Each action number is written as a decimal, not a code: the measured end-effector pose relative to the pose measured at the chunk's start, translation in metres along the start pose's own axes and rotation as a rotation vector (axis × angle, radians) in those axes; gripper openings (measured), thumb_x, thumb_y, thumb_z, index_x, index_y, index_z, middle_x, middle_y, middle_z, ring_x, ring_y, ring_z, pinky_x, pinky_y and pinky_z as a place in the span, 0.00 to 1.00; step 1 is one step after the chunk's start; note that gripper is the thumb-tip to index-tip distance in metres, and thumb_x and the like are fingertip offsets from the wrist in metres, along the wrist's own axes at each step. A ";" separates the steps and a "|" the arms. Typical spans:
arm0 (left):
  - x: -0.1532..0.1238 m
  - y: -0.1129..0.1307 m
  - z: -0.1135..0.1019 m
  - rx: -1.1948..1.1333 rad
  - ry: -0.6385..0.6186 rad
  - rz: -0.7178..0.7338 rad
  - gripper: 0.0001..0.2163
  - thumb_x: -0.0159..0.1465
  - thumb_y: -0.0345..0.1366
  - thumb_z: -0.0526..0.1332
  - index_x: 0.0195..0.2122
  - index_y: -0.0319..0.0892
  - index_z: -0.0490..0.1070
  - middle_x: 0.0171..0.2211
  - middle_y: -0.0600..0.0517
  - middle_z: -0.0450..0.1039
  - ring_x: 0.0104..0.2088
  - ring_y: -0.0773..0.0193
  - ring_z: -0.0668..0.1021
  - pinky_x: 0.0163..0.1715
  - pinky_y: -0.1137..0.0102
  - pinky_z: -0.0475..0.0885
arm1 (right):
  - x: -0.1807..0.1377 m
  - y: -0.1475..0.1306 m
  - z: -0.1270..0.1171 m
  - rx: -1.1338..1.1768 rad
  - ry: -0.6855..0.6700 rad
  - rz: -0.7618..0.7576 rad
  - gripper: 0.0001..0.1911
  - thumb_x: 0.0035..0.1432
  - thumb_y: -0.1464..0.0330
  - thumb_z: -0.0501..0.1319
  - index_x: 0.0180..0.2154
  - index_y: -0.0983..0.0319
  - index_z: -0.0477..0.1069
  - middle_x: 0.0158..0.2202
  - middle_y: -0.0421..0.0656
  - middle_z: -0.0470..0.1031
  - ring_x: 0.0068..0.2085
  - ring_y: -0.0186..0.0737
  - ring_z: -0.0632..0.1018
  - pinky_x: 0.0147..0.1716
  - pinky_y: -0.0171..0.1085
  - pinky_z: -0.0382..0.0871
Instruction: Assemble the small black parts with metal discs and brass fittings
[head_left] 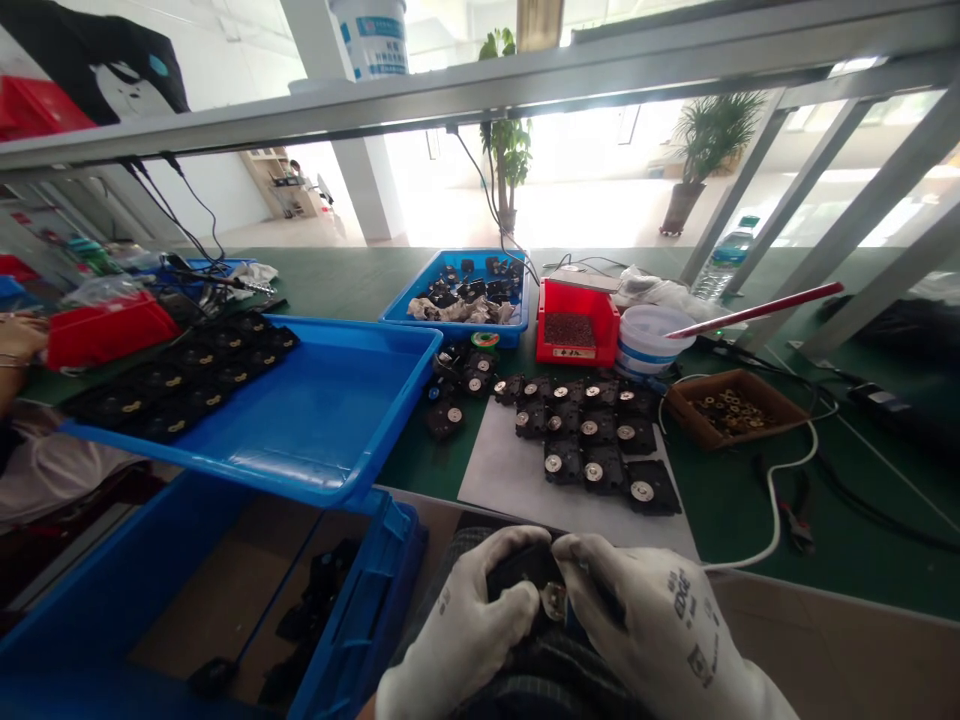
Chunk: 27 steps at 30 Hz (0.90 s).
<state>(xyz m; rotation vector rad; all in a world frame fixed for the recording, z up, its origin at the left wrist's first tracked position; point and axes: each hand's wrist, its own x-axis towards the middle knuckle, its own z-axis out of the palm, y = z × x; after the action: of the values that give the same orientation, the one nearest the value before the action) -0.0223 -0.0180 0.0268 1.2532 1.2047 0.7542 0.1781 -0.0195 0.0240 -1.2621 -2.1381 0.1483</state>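
Both my hands wear white gloves and meet low in the view, over my lap. My left hand is wrapped round a small black part with a metal disc on its face. My right hand pinches the same part from the right, thumb and fingers closed at the disc. Just beyond them, several identical black parts with silver discs lie in rows on a white sheet on the green bench.
A blue tray with black parts along its left sits over a deeper blue bin. Further back stand a blue parts tray, a red bin, a white tub and a brown tray of brass pieces. Another person's hand shows at left.
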 end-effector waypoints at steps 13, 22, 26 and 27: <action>-0.010 -0.002 0.008 -0.004 -0.028 0.083 0.22 0.57 0.28 0.59 0.51 0.43 0.79 0.50 0.48 0.83 0.53 0.50 0.81 0.56 0.61 0.75 | -0.016 0.000 -0.006 -0.013 0.007 -0.036 0.08 0.70 0.68 0.56 0.43 0.55 0.75 0.27 0.34 0.82 0.24 0.36 0.83 0.25 0.34 0.69; -0.002 -0.002 0.006 -0.007 -0.026 0.052 0.21 0.57 0.27 0.59 0.51 0.44 0.79 0.50 0.50 0.83 0.53 0.52 0.81 0.56 0.63 0.74 | -0.010 0.011 0.002 0.019 -0.035 -0.027 0.09 0.71 0.68 0.55 0.45 0.55 0.74 0.30 0.36 0.85 0.27 0.36 0.85 0.26 0.33 0.72; 0.004 -0.006 0.004 -0.020 -0.023 0.033 0.22 0.57 0.27 0.59 0.52 0.45 0.79 0.51 0.50 0.83 0.54 0.51 0.81 0.57 0.62 0.74 | -0.004 0.012 0.006 -0.009 -0.016 -0.026 0.09 0.71 0.68 0.55 0.44 0.55 0.74 0.28 0.34 0.84 0.26 0.38 0.85 0.26 0.35 0.71; 0.005 -0.008 0.003 -0.023 -0.023 0.029 0.22 0.57 0.27 0.59 0.52 0.45 0.79 0.51 0.50 0.83 0.54 0.51 0.81 0.57 0.62 0.74 | -0.004 0.013 0.007 -0.013 -0.020 -0.027 0.09 0.71 0.68 0.55 0.44 0.54 0.74 0.28 0.34 0.84 0.25 0.38 0.85 0.26 0.35 0.71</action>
<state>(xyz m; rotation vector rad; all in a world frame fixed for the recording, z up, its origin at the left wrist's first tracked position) -0.0192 -0.0154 0.0178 1.2603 1.1582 0.7710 0.1851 -0.0140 0.0115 -1.2428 -2.1757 0.1361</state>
